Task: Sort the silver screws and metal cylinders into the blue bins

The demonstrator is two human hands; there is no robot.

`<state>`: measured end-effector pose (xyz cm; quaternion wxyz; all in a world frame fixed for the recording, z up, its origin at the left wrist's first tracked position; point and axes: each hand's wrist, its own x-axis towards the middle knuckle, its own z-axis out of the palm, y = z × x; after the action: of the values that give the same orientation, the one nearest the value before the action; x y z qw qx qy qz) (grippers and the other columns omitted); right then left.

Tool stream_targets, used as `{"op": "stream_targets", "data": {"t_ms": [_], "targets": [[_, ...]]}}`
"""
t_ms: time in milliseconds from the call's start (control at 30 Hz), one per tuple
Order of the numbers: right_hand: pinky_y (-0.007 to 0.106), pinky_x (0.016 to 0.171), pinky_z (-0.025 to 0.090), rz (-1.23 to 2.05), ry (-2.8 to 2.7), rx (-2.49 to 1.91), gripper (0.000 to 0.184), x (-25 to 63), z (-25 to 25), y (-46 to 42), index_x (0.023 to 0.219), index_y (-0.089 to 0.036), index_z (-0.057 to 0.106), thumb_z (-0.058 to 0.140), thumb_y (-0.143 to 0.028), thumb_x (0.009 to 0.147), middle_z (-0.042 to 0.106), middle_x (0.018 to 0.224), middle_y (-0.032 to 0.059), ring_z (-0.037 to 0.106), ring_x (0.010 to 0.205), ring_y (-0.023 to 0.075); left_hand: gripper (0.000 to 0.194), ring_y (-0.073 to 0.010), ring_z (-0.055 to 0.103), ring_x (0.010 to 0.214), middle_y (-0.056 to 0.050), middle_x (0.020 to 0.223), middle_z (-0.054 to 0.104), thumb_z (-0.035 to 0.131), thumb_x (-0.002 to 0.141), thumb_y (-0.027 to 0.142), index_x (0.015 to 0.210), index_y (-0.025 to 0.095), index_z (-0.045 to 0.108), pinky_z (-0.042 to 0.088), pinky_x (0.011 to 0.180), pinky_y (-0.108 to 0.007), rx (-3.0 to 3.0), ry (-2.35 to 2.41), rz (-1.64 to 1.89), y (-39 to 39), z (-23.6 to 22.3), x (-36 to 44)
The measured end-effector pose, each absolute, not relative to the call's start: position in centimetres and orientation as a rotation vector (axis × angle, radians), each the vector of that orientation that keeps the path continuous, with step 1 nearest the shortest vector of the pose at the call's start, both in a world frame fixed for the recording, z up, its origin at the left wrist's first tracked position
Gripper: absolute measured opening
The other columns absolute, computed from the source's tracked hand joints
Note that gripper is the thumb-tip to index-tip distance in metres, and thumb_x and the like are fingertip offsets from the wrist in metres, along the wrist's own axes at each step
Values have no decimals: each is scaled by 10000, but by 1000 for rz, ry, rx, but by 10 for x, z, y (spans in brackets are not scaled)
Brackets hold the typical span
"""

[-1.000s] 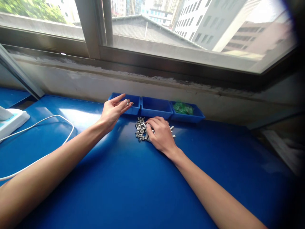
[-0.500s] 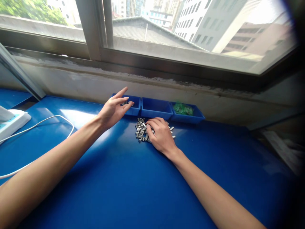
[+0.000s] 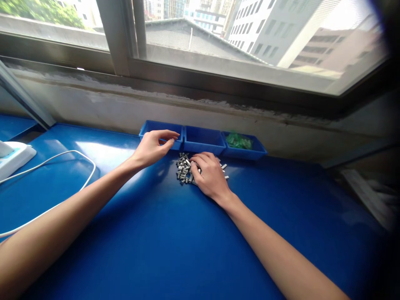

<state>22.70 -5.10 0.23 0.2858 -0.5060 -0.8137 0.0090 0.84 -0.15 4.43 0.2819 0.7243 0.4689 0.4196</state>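
Note:
My left hand [image 3: 154, 146] hovers at the front edge of the left blue bin [image 3: 147, 125], palm turned down. Its fingers curve forward with a gap to the thumb, and I see nothing between them. My right hand [image 3: 210, 175] rests on a pile of short metal screws [image 3: 181, 171], fingers lightly bent and thumb apart. It covers part of the pile, and what lies under its palm is hidden. Small silvery bar-like pieces [image 3: 224, 166] stick out to the right of this hand.
A middle blue bin [image 3: 204, 146] adjoins the left one. The right blue bin [image 3: 250, 155] holds a green plastic bag [image 3: 239, 141]. At the left on the blue table [image 3: 175, 250] are a white power strip [image 3: 18, 158] and a white cable [image 3: 90, 160]. Behind runs a windowed wall.
My left hand was palm up over the left bin with small metal parts at its fingers. It spread, the parts left it, then it turned palm down. The right hand stayed put.

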Motion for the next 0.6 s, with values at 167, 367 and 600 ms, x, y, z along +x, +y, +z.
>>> {"op": "stream_targets", "data": {"t_ms": [167,367,600], "targets": [[438,991,437,8,-2181,-1352,254,227,3,-50,1014,-182,739,492,-238,996,756,1120,82,584,1148,282,350,-221,727,1012,-85,1165,768,610,856,278,1143,156,768,572,905,-306,1988,1143,1117,1,36,6],[435,987,437,7,-2179,-1353,242,227,2,-49,1008,-183,738,503,-235,991,758,1117,80,592,1141,282,335,-223,719,1037,-103,1132,765,622,843,248,1124,141,770,562,946,-317,2057,977,1171,3,28,0],[439,993,431,11,-2178,-1356,248,228,1,-50,1029,-186,739,499,-242,998,755,1136,75,583,1153,281,240,-203,720,906,-82,993,776,592,867,184,1004,158,788,558,867,-307,2441,961,1100,1,26,2]]}}
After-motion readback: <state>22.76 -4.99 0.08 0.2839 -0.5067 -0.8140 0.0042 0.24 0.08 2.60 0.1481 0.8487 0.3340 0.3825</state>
